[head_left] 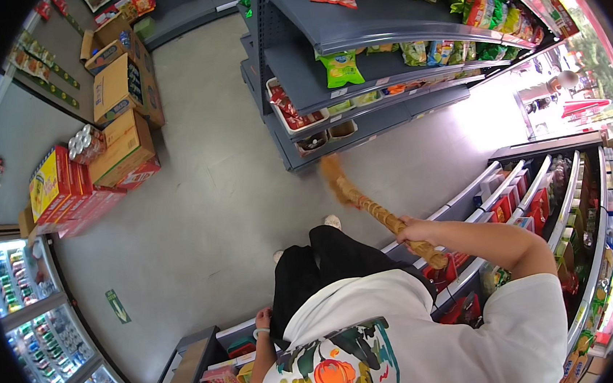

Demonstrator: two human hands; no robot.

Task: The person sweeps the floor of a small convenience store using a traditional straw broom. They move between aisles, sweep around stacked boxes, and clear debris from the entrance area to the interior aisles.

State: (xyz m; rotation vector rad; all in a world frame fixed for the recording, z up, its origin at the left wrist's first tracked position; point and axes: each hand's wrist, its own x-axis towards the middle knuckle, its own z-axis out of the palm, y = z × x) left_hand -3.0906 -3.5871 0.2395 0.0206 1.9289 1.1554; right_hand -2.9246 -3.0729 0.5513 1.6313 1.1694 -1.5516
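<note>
My right hand (414,231) grips the bound handle of a straw hand broom (376,211). The broom slants away from me over the grey floor (198,146), and its blurred bristle head reaches towards the foot of a snack shelf (377,125). The handle's butt end sticks out behind my hand, over the packed shelves on my right. My left hand (263,318), with a pale band at the wrist, hangs low beside my thigh next to a lower shelf of packages. Nothing shows in it, though its fingers are partly turned from view.
Cardboard cartons (117,87), red and yellow boxes (54,186) and shrink-wrapped cans (86,144) are stacked at the left wall. Lit drink coolers (40,330) stand at the lower left. Stocked shelves (527,216) line my right side. Beyond a bright doorway, a person (546,88) is visible.
</note>
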